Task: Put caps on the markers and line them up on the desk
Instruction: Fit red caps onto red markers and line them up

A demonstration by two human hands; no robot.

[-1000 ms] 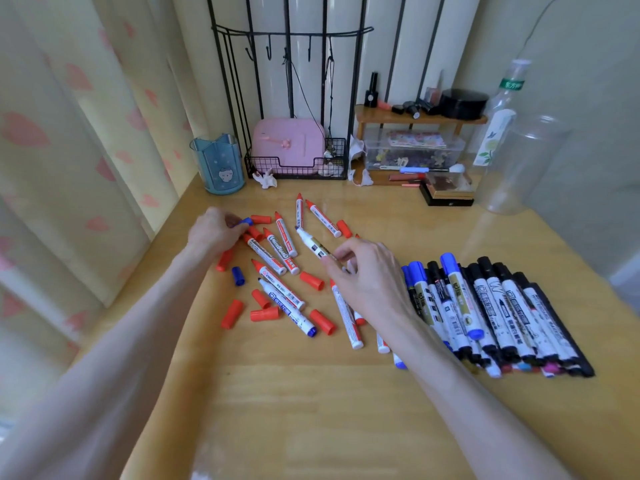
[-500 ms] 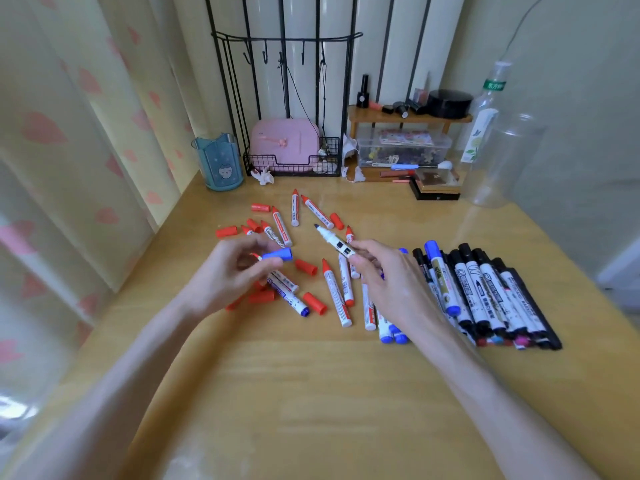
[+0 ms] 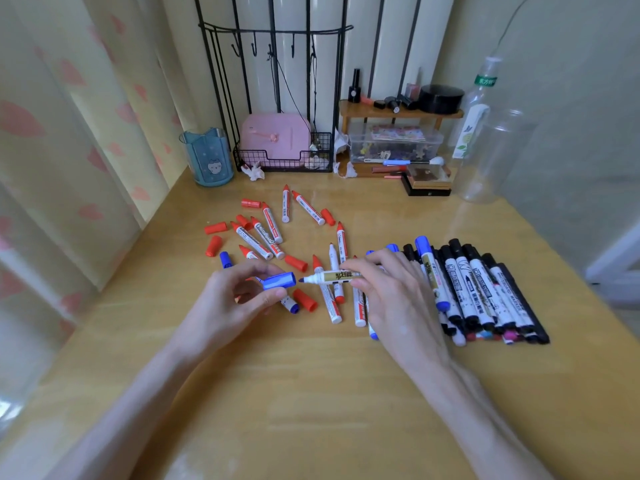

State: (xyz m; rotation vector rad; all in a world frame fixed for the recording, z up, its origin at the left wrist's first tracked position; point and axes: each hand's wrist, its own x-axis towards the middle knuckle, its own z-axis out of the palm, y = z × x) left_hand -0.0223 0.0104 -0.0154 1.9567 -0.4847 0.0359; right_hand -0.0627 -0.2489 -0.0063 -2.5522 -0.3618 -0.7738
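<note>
Above the scattered red markers [image 3: 266, 233], the left hand [image 3: 239, 299] is pinching a blue cap [image 3: 279, 280], mouth facing the bared tip of the blue marker [image 3: 332, 276] that the right hand [image 3: 391, 296] is pinching level, ready to join them.

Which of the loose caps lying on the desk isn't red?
The blue cap lying just beyond the left hand, beside a red cap. Every other cap lying loose is red.
</note>
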